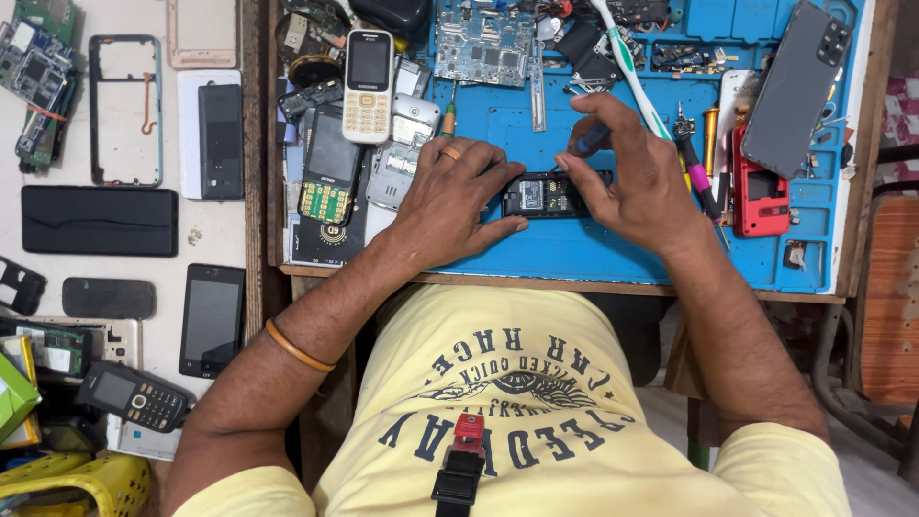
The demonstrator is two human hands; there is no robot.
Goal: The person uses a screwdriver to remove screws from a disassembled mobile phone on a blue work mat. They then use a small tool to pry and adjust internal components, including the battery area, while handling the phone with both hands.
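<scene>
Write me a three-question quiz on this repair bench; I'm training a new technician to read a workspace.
1. True or false: the left hand steadies the small opened phone on the blue work mat.
2. What does the right hand hold?
A. a screwdriver
B. a toothbrush
C. a battery
3. Fill in: the red phone body lies to the ____ of the right hand in the picture.

Key
1. True.
2. A: a dark-handled screwdriver, its tip down at the phone.
3. Right.
</scene>
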